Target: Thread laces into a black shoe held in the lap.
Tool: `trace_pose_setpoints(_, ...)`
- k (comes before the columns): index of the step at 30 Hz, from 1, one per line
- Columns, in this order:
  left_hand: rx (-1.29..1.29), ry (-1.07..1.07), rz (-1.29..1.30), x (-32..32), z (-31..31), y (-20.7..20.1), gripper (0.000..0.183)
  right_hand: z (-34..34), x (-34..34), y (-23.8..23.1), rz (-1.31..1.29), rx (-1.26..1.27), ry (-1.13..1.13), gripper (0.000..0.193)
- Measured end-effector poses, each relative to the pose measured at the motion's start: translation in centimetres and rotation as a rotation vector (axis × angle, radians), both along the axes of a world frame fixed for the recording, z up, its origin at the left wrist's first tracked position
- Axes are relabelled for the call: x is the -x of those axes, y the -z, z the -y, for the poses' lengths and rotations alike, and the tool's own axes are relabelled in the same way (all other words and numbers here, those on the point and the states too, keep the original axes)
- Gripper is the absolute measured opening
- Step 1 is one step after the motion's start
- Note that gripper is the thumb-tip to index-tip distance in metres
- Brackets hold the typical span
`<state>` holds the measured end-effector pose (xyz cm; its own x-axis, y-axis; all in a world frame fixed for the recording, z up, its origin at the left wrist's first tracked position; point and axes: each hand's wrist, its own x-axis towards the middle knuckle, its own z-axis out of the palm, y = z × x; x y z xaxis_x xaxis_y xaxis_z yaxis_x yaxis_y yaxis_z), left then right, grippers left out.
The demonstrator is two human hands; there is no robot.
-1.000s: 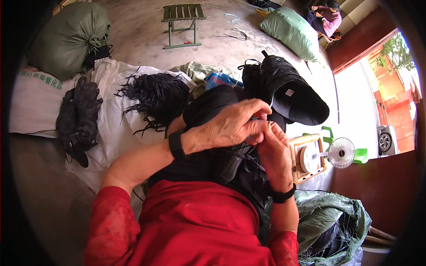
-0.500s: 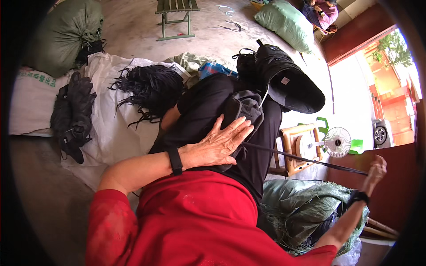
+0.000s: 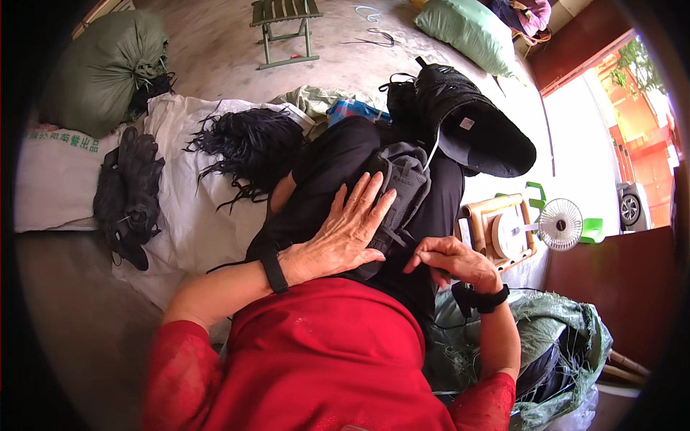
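A dark grey shoe upper (image 3: 411, 176) lies across my lap on my black trousers. My left hand (image 3: 334, 237) rests on its near side, palm down, with the fingers stretched out and slightly spread. Close to the right of the upper is my right hand (image 3: 456, 260), its fingers curled in toward the thumb. Whatever those fingers hold is too small or hidden to make out. Beyond the grey upper, larger black shoe uppers (image 3: 460, 108) lean on my knees, with a white label inside the nearest opening.
Black laces (image 3: 255, 144) are heaped on a white sheet (image 3: 183, 194) to the left, next to dark uppers (image 3: 133, 194). A stuffed green sack (image 3: 100, 72) stands at far left. On the right are a small fan (image 3: 560, 224), a bamboo chair (image 3: 478, 215) and an open green sack (image 3: 553, 323).
My right hand has come back from far right, where it held a black lace stretched taut, to beside the grey upper. My left hand has slid slightly nearer and left.
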<state>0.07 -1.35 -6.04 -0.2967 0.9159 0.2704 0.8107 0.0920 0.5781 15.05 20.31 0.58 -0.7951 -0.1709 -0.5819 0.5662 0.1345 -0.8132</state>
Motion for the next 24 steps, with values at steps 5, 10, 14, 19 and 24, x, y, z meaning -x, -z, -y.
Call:
trace_pose_setpoints(5,-0.025,-0.018,-0.024,-0.6,-1.1,0.5,0.117,0.1,-0.5,-0.6,-0.049,0.051,0.433,0.021)
trace_pose_setpoints(10,-0.014,-0.023,-0.115,-0.4,-2.0,1.6,0.123,-1.4,5.9,-6.5,-0.404,-0.036,0.845,0.03)
trace_pose_setpoints(14,-0.011,-0.043,-0.165,-0.5,-2.3,2.2,0.124,-4.0,8.3,-10.4,-0.81,0.11,0.916,0.031)
trace_pose_setpoints(19,-0.019,0.071,-0.046,1.7,-1.3,0.9,0.109,-2.3,7.8,-11.9,-0.82,0.095,0.762,0.028)
trace_pose_setpoints(24,-0.24,-0.017,0.063,4.0,0.5,-1.0,0.048,-6.4,3.5,-14.9,-0.851,-0.041,0.705,0.029)
